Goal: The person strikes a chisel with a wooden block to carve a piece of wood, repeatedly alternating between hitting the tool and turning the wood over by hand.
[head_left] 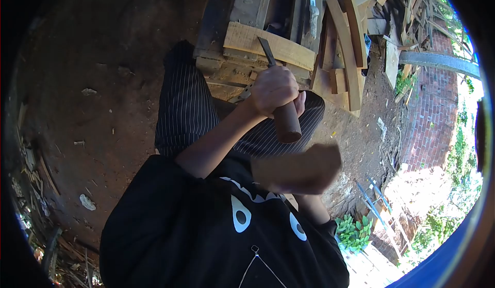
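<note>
My left hand (276,89) is wrapped round the dark, thick handle of a chisel (287,125). Its flat blade slants up and left, with the tip over a pale, curved wooden piece (294,51) lying across the rough wooden bench. From the lower right comes my right forearm (314,209), ending behind a brown wooden block (289,170) smeared by motion, which looks like a mallet. The fingers of my right hand cannot be made out. The block is below the butt of the chisel handle, apart from it.
Curved wooden pieces (346,35) are stacked right of the bench (246,4). A clamp-like metal bar (313,10) stands at the bench's far side. My striped trouser legs (180,102) flank the near end. Scraps dot the dirt floor (93,128); a brick surface (430,118) is at right.
</note>
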`<state>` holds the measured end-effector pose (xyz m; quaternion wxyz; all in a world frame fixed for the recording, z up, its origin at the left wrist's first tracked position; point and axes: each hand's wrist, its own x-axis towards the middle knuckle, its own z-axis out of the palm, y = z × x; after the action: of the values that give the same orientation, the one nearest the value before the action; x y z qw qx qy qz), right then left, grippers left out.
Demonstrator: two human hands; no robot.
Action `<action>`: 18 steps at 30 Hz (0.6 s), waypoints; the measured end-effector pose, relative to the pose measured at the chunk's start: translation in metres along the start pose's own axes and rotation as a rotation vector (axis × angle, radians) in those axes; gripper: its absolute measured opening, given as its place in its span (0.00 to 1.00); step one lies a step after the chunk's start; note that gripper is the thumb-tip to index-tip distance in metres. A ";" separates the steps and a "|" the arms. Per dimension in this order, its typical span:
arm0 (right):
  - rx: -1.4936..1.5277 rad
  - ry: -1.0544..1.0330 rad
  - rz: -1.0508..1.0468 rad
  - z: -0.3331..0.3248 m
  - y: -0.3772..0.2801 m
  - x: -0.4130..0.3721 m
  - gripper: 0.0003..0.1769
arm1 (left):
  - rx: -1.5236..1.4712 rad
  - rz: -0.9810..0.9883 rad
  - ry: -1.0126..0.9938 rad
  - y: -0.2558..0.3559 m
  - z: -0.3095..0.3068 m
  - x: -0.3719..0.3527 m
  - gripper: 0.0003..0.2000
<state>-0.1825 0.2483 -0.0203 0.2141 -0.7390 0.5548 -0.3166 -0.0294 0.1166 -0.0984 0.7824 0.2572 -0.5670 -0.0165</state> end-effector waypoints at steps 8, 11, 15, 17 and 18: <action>-0.052 0.191 -0.318 0.008 -0.007 -0.013 0.28 | -0.001 -0.016 -0.037 0.001 -0.001 0.003 0.09; -0.330 0.095 -0.361 0.010 -0.025 0.017 0.48 | -0.005 -0.027 -0.028 0.001 0.000 0.005 0.09; -0.074 0.577 -0.510 0.054 -0.019 0.024 0.49 | 0.006 -0.002 -0.025 -0.003 0.000 0.007 0.09; -0.011 0.446 -0.320 0.041 -0.016 0.012 0.47 | 0.003 -0.018 -0.047 -0.001 -0.001 0.008 0.10; -0.008 0.204 -0.145 0.009 -0.004 -0.009 0.47 | 0.003 -0.032 -0.053 -0.001 0.000 0.010 0.10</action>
<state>-0.1747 0.2575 -0.0259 0.1300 -0.7422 0.5199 -0.4025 -0.0258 0.1128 -0.0901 0.7663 0.2669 -0.5834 -0.0353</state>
